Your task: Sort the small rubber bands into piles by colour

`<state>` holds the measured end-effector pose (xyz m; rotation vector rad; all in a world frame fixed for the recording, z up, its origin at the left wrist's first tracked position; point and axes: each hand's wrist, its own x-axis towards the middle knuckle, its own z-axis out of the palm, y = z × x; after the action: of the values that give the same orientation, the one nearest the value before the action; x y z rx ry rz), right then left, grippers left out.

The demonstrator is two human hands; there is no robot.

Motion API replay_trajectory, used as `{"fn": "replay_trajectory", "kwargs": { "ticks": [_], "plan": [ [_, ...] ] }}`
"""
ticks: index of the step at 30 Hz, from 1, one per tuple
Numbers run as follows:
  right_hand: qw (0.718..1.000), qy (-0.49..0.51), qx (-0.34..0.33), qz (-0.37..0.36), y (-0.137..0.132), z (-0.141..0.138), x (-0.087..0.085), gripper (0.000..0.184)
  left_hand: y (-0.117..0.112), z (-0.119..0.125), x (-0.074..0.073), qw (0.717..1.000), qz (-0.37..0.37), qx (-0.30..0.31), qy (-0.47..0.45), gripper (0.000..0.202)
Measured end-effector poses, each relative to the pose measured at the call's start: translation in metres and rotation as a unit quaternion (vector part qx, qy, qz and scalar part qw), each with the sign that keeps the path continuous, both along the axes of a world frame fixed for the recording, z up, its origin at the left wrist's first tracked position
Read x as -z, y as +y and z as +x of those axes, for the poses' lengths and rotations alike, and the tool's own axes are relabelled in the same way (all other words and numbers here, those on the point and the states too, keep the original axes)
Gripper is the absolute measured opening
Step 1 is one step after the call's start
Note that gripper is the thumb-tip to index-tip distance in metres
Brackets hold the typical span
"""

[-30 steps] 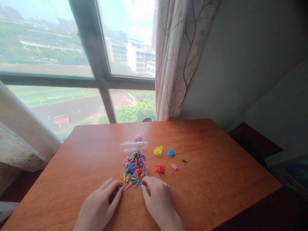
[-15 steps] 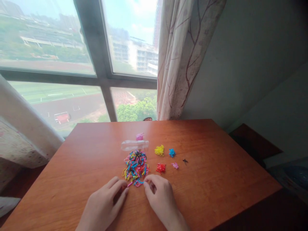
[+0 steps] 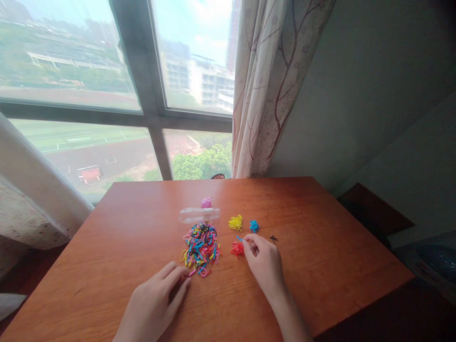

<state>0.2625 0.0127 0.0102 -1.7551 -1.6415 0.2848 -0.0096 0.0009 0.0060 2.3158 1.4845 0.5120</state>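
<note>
A mixed pile of small coloured rubber bands (image 3: 202, 244) lies on the wooden table (image 3: 107, 247). My left hand (image 3: 160, 294) rests at its near left edge, fingertips and thumb closed on a pink rubber band (image 3: 193, 273). My right hand (image 3: 263, 261) is over the small sorted heaps, pinching a blue rubber band (image 3: 240, 238) between thumb and forefinger. Under and beside these fingers is a heap of red bands (image 3: 237, 248), partly covered. Behind are heaps of yellow bands (image 3: 235, 223) and blue bands (image 3: 254, 226). The pink heap is hidden by my right hand.
A clear plastic bottle (image 3: 199, 215) lies on its side behind the pile, with a pink object (image 3: 206, 203) just beyond it. A few black bands (image 3: 273, 238) lie to the right. A window and a curtain (image 3: 260, 118) stand behind the table.
My right hand has moved right and away from me, from the pile's near edge to the sorted heaps, carrying the blue rubber band. My left hand has stayed in place.
</note>
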Motion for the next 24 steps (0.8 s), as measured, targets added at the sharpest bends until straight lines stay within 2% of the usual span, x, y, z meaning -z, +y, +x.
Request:
{"fn": "replay_trajectory", "kwargs": {
  "ticks": [4, 9, 18, 24],
  "plan": [
    [0.993, -0.095, 0.063, -0.031, 0.02, 0.032, -0.005, 0.018, 0.001, 0.0, 0.001, 1.0, -0.005, 0.002, 0.019, 0.023],
    [0.987, -0.126, 0.086, -0.053, 0.035, 0.044, -0.003, 0.015, 0.001, 0.0, 0.001, 1.0, -0.009, 0.007, 0.025, 0.023],
    [0.986, -0.125, 0.095, -0.057, 0.029, 0.042, -0.001, 0.017, -0.001, 0.0, 0.002, 1.0, -0.002, 0.012, 0.02, 0.022],
    [0.994, -0.094, 0.039, -0.031, 0.004, 0.015, 0.001, 0.017, 0.0, -0.001, 0.005, 1.0, -0.006, 0.009, 0.027, 0.022]
  ]
}}
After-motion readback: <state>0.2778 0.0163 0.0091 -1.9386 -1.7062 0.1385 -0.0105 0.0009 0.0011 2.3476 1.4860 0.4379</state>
